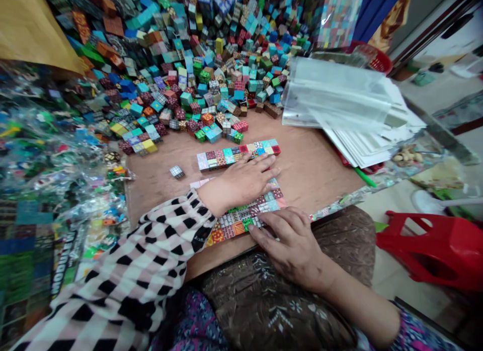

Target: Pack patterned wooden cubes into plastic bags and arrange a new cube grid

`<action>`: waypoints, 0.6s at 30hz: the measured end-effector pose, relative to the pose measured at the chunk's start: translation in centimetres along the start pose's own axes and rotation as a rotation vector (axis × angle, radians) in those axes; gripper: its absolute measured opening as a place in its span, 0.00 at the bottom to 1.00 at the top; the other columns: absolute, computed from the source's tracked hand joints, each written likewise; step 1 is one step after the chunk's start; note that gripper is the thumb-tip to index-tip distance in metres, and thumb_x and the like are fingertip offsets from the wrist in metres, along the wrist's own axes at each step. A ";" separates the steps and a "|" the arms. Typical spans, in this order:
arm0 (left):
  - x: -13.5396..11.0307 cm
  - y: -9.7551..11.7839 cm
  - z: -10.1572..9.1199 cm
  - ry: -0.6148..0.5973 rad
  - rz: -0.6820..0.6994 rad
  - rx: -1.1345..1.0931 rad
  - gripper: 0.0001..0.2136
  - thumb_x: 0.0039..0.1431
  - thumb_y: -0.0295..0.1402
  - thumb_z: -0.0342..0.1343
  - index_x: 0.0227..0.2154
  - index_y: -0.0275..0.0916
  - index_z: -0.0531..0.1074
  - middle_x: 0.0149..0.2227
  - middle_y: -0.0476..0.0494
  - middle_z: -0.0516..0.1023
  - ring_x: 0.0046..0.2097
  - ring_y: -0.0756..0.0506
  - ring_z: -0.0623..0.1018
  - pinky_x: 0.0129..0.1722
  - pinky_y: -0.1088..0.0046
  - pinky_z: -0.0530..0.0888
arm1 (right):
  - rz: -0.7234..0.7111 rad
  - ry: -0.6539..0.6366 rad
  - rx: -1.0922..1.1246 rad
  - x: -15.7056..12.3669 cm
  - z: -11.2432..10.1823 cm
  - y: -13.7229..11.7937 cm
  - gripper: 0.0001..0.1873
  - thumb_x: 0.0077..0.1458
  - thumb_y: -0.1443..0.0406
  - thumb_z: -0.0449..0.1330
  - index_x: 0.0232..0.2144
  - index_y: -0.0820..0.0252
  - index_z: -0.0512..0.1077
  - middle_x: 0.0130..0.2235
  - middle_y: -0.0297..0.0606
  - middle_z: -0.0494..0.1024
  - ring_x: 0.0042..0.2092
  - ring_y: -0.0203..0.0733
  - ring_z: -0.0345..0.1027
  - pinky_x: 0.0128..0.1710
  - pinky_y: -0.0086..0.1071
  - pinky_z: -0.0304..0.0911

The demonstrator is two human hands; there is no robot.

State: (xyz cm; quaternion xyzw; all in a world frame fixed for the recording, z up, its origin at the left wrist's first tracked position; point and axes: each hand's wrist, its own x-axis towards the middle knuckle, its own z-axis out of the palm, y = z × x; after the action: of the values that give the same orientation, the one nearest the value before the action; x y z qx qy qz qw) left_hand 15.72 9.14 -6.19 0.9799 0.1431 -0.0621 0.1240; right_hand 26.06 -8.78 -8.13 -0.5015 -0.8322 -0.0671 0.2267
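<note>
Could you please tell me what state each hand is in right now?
Left hand: open, flat on the strip of printed cubes, holding nothing.
Right hand: open, fingers resting on the same cubes.

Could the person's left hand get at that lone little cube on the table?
Probably yes: the left hand rests near the lone cube, with only a strip of tabletop between them.
</note>
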 end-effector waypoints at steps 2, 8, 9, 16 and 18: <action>0.0 0.0 0.1 0.011 0.004 0.000 0.25 0.72 0.40 0.41 0.68 0.38 0.55 0.72 0.38 0.48 0.73 0.40 0.48 0.70 0.49 0.45 | -0.003 -0.004 -0.002 0.1 -0.1 0.0 0.16 0.62 0.71 0.49 0.48 0.63 0.74 0.49 0.46 0.72 0.48 0.50 0.62 0.50 0.46 0.56; 0.0 0.0 0.2 0.027 0.017 0.011 0.24 0.72 0.40 0.41 0.67 0.38 0.56 0.72 0.37 0.50 0.73 0.40 0.50 0.70 0.49 0.46 | -0.024 -0.005 0.013 0.9 -0.2 -0.4 0.17 0.63 0.71 0.49 0.49 0.62 0.74 0.49 0.46 0.73 0.48 0.50 0.61 0.51 0.45 0.55; 0.0 0.0 0.2 0.029 0.017 0.017 0.24 0.72 0.39 0.41 0.67 0.38 0.56 0.72 0.37 0.50 0.72 0.40 0.50 0.70 0.49 0.46 | -0.033 -0.012 0.017 1.0 -0.1 -0.5 0.17 0.64 0.70 0.49 0.49 0.62 0.73 0.49 0.46 0.74 0.49 0.50 0.61 0.52 0.45 0.54; -0.1 0.2 0.1 0.021 0.002 0.023 0.24 0.72 0.40 0.41 0.68 0.39 0.55 0.72 0.38 0.49 0.73 0.41 0.49 0.70 0.51 0.46 | -0.058 -0.059 0.014 0.8 0.3 -0.7 0.19 0.64 0.69 0.48 0.53 0.63 0.72 0.50 0.47 0.74 0.50 0.51 0.61 0.55 0.47 0.52; -0.1 0.2 0.0 0.018 0.004 0.020 0.24 0.72 0.39 0.42 0.68 0.38 0.55 0.72 0.38 0.49 0.73 0.41 0.48 0.70 0.51 0.45 | -0.056 -0.061 0.009 0.8 0.2 -0.7 0.19 0.64 0.70 0.48 0.52 0.63 0.72 0.50 0.47 0.74 0.49 0.51 0.61 0.54 0.47 0.52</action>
State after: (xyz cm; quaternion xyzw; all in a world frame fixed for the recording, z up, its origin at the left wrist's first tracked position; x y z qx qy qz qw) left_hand 15.67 8.92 -6.14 0.9819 0.1418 -0.0546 0.1132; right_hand 25.03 -8.37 -7.89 -0.4790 -0.8526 -0.0543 0.2017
